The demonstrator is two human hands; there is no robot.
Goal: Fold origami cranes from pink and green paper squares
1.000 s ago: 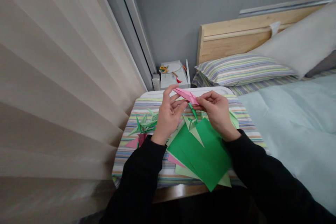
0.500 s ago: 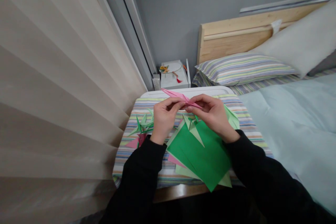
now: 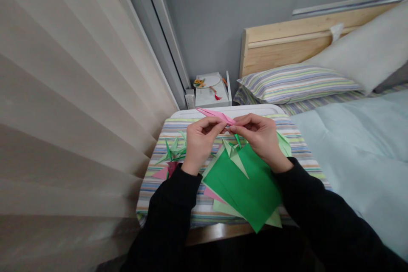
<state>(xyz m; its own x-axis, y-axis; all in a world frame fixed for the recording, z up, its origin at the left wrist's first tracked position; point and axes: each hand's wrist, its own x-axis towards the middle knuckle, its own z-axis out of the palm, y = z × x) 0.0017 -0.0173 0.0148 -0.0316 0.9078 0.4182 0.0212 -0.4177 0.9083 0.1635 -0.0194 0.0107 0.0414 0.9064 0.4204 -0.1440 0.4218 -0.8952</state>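
- Beige pleated curtain [image 3: 63, 93] fills the left side, its lower folds fading into shadow.
- Folded green origami pieces [image 3: 174, 153] lie on a striped cloth [image 3: 153, 191], just left of the left wrist. Their exact shapes are hard to make out, and pink paper scraps [image 3: 162, 173] sit partly hidden behind the black sleeve [image 3: 172, 208].
- Left hand [image 3: 200, 146] pinches a long, pointed piece of pink folded origami paper [image 3: 213, 115] between thumb and fingertips, holding it above the cloth.
- Right hand [image 3: 259, 138] grips the same pink paper's other end; the fingers of both hands nearly meet and hide its middle.
- Green paper sheets [image 3: 242, 189] lie stacked below the hands, overlapping paler green and pink sheets, with their upper parts partly covered by the right wrist.
- Green pointed flap [image 3: 237, 139] shows under the fingers; whether it joins the pink paper is hidden.
- Pale blue duvet [image 3: 353, 144] spreads at far right, below a striped pillow [image 3: 296, 85] and a pine headboard [image 3: 287, 42].
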